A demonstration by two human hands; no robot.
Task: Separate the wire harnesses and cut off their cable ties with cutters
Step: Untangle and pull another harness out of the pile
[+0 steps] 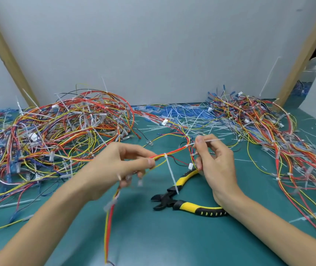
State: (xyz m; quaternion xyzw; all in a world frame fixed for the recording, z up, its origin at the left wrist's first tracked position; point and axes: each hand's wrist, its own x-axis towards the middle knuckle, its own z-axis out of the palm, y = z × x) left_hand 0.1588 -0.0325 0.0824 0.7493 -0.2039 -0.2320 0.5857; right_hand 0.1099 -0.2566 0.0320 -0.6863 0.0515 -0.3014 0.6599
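My left hand pinches a red, orange and yellow wire harness just left of a white cable tie whose long tail hangs down. The harness trails below that hand toward the front edge. My right hand holds the same harness further right, pinching the tail of another white cable tie between thumb and forefinger. Yellow-and-black cutters lie on the green mat below both hands, jaws apart and pointing left, partly under my right wrist.
A large tangle of wire harnesses covers the left of the green mat. Another pile of harnesses lies on the right. Cut tie scraps litter the back by the grey wall.
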